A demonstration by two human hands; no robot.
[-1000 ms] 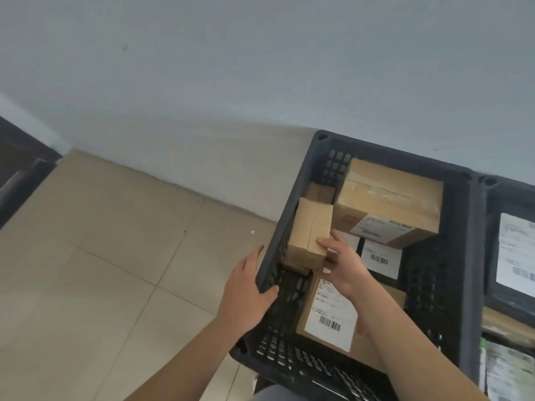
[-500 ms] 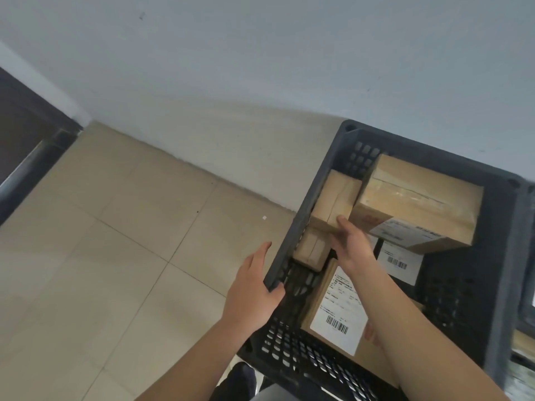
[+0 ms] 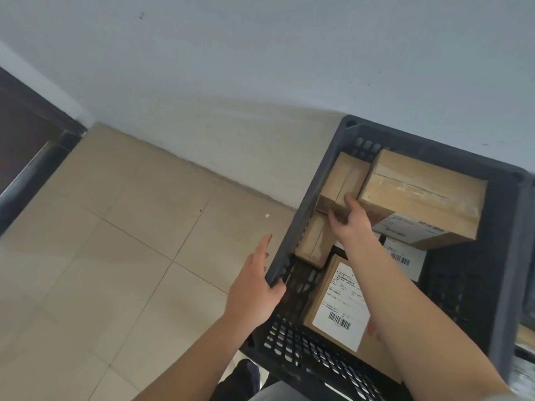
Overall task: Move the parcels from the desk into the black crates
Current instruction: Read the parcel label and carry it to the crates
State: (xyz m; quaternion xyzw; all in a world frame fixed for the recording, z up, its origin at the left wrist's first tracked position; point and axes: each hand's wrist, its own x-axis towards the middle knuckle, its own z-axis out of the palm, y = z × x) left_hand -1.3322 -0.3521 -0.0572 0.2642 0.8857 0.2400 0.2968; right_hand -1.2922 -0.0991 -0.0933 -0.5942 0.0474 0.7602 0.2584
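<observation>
Head view has me watching the small plain cardboard parcel [image 3: 343, 183] sitting in the far left corner of the black slotted plastic crate [image 3: 301, 218], half propped on another small brown box [image 3: 314, 241], and I reckon it could tip or slide off if it's let go carelessly. My right hand [image 3: 351, 224] rests on its near end, fingers loosely bent, thumb on top, though I can't tell if that's a true pinch. My left hand [image 3: 254, 287] grips the crate's left rim, thumb hooked inside.
</observation>
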